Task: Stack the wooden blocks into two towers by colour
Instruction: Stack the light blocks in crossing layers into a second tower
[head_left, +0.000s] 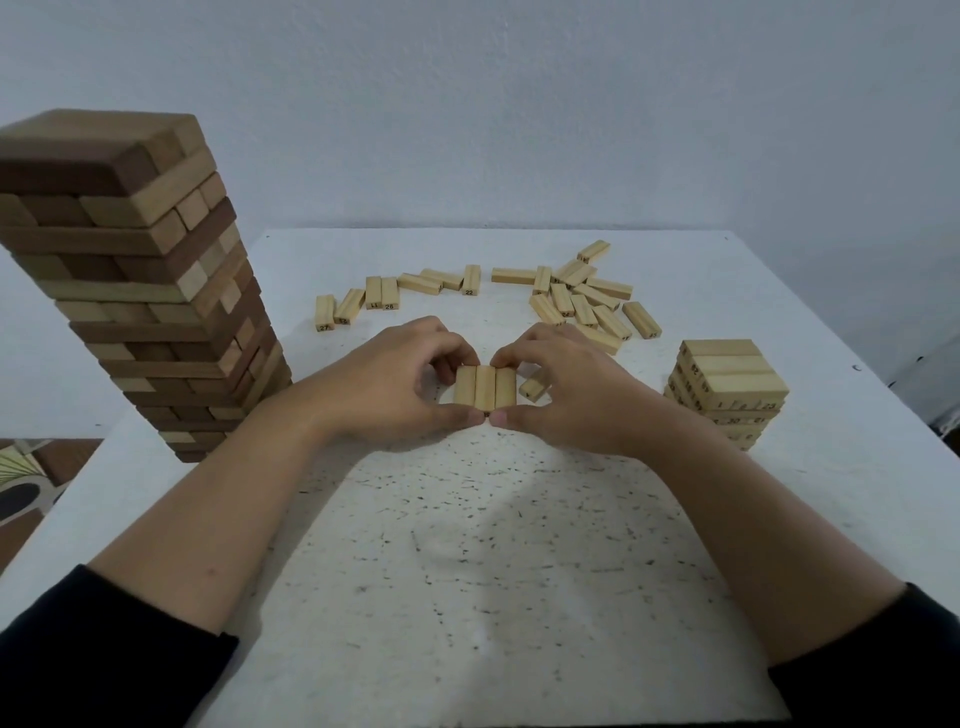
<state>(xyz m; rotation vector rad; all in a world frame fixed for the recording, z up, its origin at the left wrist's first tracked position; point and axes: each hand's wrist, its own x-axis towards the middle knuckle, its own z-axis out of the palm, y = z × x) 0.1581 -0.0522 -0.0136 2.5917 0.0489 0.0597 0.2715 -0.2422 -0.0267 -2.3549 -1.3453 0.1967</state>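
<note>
Three pale blocks (484, 385) are sitting side by side mid-tabletop (467, 545), both grips pinching them: left hand (395, 384) at nine o'clock, right hand (566, 395) at three, possibly touching a fourth block (532, 387).

Tall tower of dark-brown and tan rectangular wooden blocks (130, 291): smooth, matt.
Row of three pale rectangular wooden blocks (484, 385): smooth, matt.
Short stack of pale wooden blocks (727, 384): same finish, black numbers printed on ends.
White tabletop (493, 545): matt, dark-flecked.
Black sleeves (104, 649): matt cloth.
</note>
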